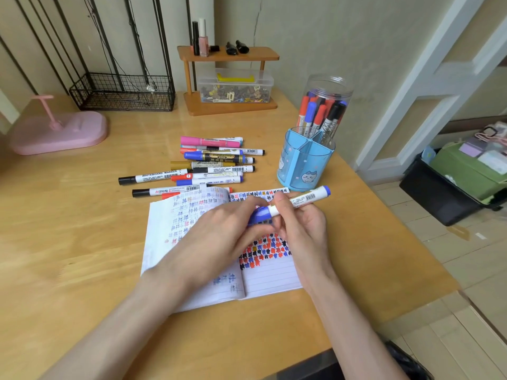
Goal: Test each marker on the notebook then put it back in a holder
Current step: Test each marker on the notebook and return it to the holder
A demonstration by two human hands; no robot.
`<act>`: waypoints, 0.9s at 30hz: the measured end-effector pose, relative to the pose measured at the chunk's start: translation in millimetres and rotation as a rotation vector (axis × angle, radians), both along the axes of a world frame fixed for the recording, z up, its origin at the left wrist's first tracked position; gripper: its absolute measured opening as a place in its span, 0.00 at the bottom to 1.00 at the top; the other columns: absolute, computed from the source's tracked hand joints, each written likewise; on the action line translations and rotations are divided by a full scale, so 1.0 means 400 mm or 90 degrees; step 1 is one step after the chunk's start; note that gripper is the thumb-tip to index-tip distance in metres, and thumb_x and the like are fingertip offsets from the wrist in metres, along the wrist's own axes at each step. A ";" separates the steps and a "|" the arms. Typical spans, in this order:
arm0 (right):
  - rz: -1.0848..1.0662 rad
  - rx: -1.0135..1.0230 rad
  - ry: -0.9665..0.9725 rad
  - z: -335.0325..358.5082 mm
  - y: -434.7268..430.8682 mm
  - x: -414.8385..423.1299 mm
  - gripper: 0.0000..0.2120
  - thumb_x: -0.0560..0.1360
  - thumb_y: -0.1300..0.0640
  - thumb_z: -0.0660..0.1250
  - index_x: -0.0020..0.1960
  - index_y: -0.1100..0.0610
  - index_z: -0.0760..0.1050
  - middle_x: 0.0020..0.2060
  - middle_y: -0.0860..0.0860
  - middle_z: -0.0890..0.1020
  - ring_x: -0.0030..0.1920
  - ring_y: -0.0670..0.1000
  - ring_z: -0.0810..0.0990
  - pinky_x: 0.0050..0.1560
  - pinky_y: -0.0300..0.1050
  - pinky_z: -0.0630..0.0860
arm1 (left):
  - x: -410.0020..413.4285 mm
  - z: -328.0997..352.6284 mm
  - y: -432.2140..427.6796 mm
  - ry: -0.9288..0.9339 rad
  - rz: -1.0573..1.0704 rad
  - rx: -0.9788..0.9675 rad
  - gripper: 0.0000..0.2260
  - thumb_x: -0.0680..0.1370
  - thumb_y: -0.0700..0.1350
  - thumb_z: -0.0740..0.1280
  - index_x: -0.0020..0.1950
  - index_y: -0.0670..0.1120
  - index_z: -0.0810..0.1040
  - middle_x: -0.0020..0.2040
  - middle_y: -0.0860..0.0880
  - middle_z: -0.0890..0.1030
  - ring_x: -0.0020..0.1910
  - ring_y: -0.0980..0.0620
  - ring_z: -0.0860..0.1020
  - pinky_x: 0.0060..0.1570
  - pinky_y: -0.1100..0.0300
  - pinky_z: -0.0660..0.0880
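An open lined notebook (269,275) lies on the wooden desk, its pages covered with red, blue and black test marks. Above it my right hand (301,223) grips the white barrel of a blue marker (304,200), whose blue end points up and right. My left hand (219,231) pinches the marker's blue cap (259,215) at the barrel's lower end. Behind the notebook lies a pile of several loose markers (214,165). A blue divided holder (304,163) stands at the right with nothing visible in its front compartments. Behind it, a clear cylinder (326,105) holds several markers.
A pink lamp base (57,133) sits at the far left, with a black wire basket (123,91) against the wall. A wooden shelf (230,78) with bottles and a clear box stands at the back. The desk's right edge drops to the floor, where a black bin (439,196) stands.
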State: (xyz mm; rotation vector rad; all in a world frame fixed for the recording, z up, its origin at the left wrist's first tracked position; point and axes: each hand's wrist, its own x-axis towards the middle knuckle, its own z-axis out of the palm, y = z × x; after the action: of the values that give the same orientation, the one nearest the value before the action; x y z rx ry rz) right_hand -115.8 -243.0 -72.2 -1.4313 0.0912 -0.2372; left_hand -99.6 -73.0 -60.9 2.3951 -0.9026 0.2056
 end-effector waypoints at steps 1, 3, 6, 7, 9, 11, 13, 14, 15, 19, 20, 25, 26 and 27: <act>-0.012 0.006 0.003 -0.001 0.000 0.001 0.15 0.83 0.54 0.69 0.40 0.59 0.73 0.28 0.53 0.71 0.30 0.48 0.69 0.33 0.40 0.67 | -0.004 -0.008 -0.007 -0.066 0.018 0.045 0.16 0.86 0.61 0.56 0.58 0.49 0.73 0.44 0.54 0.77 0.41 0.49 0.76 0.39 0.54 0.71; -0.021 -0.008 -0.005 0.002 0.003 -0.002 0.18 0.83 0.54 0.68 0.37 0.58 0.70 0.27 0.51 0.70 0.28 0.45 0.67 0.31 0.36 0.67 | -0.008 -0.013 -0.021 -0.127 0.016 0.095 0.15 0.88 0.58 0.52 0.51 0.48 0.66 0.37 0.54 0.70 0.34 0.46 0.73 0.33 0.53 0.68; -0.001 -0.045 0.012 0.003 0.006 -0.007 0.20 0.84 0.55 0.66 0.35 0.55 0.68 0.26 0.47 0.69 0.27 0.42 0.66 0.31 0.33 0.66 | 0.003 -0.018 -0.017 -0.110 -0.043 0.136 0.13 0.88 0.57 0.47 0.48 0.51 0.57 0.29 0.55 0.63 0.26 0.47 0.65 0.29 0.53 0.64; 0.007 -0.047 0.023 0.005 0.005 -0.007 0.20 0.84 0.55 0.66 0.35 0.55 0.68 0.26 0.47 0.69 0.27 0.43 0.67 0.31 0.34 0.66 | 0.005 -0.014 -0.010 -0.089 -0.053 0.141 0.13 0.88 0.57 0.46 0.48 0.51 0.57 0.28 0.54 0.63 0.25 0.47 0.64 0.30 0.53 0.63; 0.024 -0.038 0.034 0.002 -0.005 -0.004 0.19 0.84 0.54 0.66 0.35 0.55 0.69 0.26 0.47 0.69 0.28 0.44 0.67 0.32 0.35 0.66 | 0.002 -0.001 -0.006 -0.032 -0.059 0.125 0.13 0.87 0.57 0.47 0.47 0.51 0.58 0.27 0.52 0.64 0.25 0.48 0.64 0.32 0.54 0.61; 0.036 -0.039 0.028 -0.002 -0.005 -0.005 0.18 0.84 0.53 0.66 0.36 0.54 0.70 0.27 0.48 0.69 0.29 0.45 0.66 0.32 0.36 0.65 | -0.004 0.013 -0.006 0.048 -0.081 0.084 0.13 0.87 0.56 0.48 0.46 0.53 0.58 0.28 0.50 0.64 0.27 0.48 0.65 0.34 0.56 0.60; 0.045 -0.047 0.029 -0.002 0.001 -0.005 0.17 0.84 0.54 0.66 0.37 0.54 0.71 0.28 0.48 0.70 0.30 0.45 0.67 0.32 0.37 0.65 | -0.006 0.019 -0.005 0.123 -0.108 0.045 0.14 0.86 0.58 0.48 0.44 0.54 0.59 0.29 0.50 0.65 0.30 0.48 0.66 0.34 0.59 0.63; 0.034 -0.032 0.038 0.000 -0.002 -0.003 0.16 0.84 0.54 0.66 0.37 0.54 0.72 0.28 0.48 0.70 0.30 0.45 0.67 0.32 0.38 0.65 | -0.005 0.017 0.003 0.158 -0.119 0.028 0.15 0.86 0.59 0.48 0.43 0.54 0.61 0.30 0.50 0.66 0.31 0.49 0.67 0.35 0.59 0.65; 0.001 0.004 0.054 0.003 -0.016 0.004 0.15 0.84 0.54 0.67 0.38 0.54 0.73 0.28 0.48 0.70 0.30 0.45 0.66 0.33 0.39 0.64 | -0.002 0.014 0.016 0.199 -0.127 0.006 0.16 0.86 0.60 0.48 0.43 0.54 0.63 0.32 0.51 0.68 0.32 0.51 0.67 0.36 0.60 0.66; -0.129 0.109 0.047 0.014 -0.126 0.029 0.16 0.84 0.52 0.66 0.40 0.55 0.70 0.30 0.48 0.66 0.32 0.46 0.62 0.36 0.45 0.58 | 0.017 -0.001 0.079 0.264 -0.101 -0.117 0.19 0.87 0.62 0.50 0.42 0.53 0.67 0.37 0.56 0.69 0.36 0.57 0.67 0.41 0.60 0.69; -0.109 0.066 0.039 0.012 -0.125 0.026 0.15 0.84 0.51 0.66 0.41 0.56 0.72 0.31 0.49 0.66 0.32 0.46 0.62 0.35 0.44 0.58 | 0.027 -0.004 0.082 0.250 -0.083 -0.135 0.18 0.87 0.61 0.51 0.44 0.53 0.69 0.38 0.55 0.70 0.36 0.56 0.69 0.41 0.57 0.70; -0.019 -0.081 0.033 0.009 -0.053 -0.003 0.13 0.82 0.51 0.69 0.42 0.56 0.76 0.31 0.51 0.72 0.30 0.44 0.67 0.30 0.37 0.62 | 0.033 -0.032 0.039 0.141 -0.013 -0.081 0.13 0.84 0.60 0.56 0.54 0.52 0.73 0.40 0.55 0.76 0.39 0.53 0.74 0.42 0.52 0.72; -0.027 -0.080 0.022 0.017 -0.055 -0.007 0.12 0.82 0.52 0.70 0.41 0.55 0.77 0.30 0.51 0.73 0.29 0.43 0.69 0.30 0.35 0.64 | 0.031 -0.040 0.037 0.125 -0.002 -0.068 0.14 0.84 0.60 0.55 0.56 0.53 0.73 0.41 0.56 0.77 0.39 0.54 0.75 0.42 0.52 0.73; -0.032 -0.076 0.010 0.024 -0.060 -0.012 0.10 0.81 0.54 0.72 0.42 0.56 0.78 0.29 0.49 0.76 0.29 0.43 0.72 0.30 0.34 0.67 | 0.031 -0.048 0.038 0.112 0.009 -0.055 0.14 0.84 0.61 0.55 0.57 0.53 0.73 0.43 0.56 0.78 0.39 0.53 0.76 0.43 0.50 0.73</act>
State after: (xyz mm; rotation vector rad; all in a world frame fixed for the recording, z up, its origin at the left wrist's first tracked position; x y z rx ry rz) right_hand -120.5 -267.0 -62.6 -1.5505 0.1276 -0.2766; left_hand -87.2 -57.9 -80.0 2.2991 -0.7794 0.0379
